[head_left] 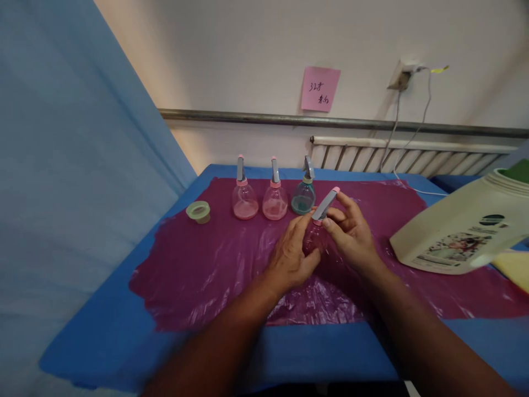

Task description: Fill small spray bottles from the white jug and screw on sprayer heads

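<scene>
A transparent pink spray bottle (pixel 318 236) with a grey trigger head and pink collar stands on the purple plastic sheet, between both hands. My left hand (pixel 291 253) is curled round the left side of its body. The thumb and fingers of my right hand (pixel 350 231) grip the collar and trigger head from the right. Behind it is a teal spray bottle (pixel 303 199) with some liquid inside. Left of that stand a pink spray bottle (pixel 275 203) and another pink spray bottle (pixel 245 203), each with liquid in the bottom.
A small pale green cup (pixel 199 212) sits at the left of the purple sheet (pixel 198 275). On the right a large cream jug (pixel 450 237) with a label stands close to my right arm. The sheet covers a blue bed (pixel 99 342). A rail (pixel 256 117) runs along the wall.
</scene>
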`<state>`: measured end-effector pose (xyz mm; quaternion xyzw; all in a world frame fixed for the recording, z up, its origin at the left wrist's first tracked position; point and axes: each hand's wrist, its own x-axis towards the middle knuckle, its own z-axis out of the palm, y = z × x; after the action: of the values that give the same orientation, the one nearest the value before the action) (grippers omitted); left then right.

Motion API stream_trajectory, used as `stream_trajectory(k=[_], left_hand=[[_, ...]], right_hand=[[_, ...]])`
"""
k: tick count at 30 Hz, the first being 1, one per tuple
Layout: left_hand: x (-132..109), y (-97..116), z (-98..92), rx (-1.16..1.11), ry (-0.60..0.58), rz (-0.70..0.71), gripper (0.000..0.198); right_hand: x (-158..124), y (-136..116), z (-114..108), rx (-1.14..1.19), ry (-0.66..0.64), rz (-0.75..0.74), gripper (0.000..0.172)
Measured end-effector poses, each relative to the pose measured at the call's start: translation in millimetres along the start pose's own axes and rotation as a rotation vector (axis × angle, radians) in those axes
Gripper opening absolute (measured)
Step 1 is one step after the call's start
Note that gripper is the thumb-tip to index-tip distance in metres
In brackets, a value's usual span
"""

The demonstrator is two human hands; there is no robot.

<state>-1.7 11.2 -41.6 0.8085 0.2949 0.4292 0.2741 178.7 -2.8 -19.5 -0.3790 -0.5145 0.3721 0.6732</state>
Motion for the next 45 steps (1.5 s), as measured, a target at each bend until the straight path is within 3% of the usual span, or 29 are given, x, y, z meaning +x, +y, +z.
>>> stream_trajectory(k=[14, 21, 26, 32, 40, 45], left_hand=[[-2.2, 0.5, 0.1, 0.016, 0.001, -0.032, 0.096], [-1.6, 1.1, -0.5, 0.004, 0.005, -0.02, 0.093], [-1.9, 3.2, -1.6, 0.004, 0.006, -0.005, 0.097], [0.3, 8.2, -1.4, 0.029, 0.001, -0.053, 0.089], [0.3, 5.7, -0.9, 0.014, 0.006, -0.053, 0.09], [1.0, 2.0, 0.3, 0.009, 0.036, -0.021, 0.093]], right_hand=[[9.2, 6.7, 10.6, -0.042, 0.128, -0.055, 0.082], [-5.1, -0.2, 9.7, -0.05, 0.025, -0.07, 0.075], [-6.9, -3.6, 6.0, 0.01, -0.014, 0.014, 0.08], [0.2, 3.2, 0.3, -0.021, 0.049, 0.008, 0.083], [6.2, 10.5, 12.0, -0.109, 0.131, -0.08, 0.086], [-3.7, 7.7, 13.5, -0.101, 0.07, -0.092, 0.082]])
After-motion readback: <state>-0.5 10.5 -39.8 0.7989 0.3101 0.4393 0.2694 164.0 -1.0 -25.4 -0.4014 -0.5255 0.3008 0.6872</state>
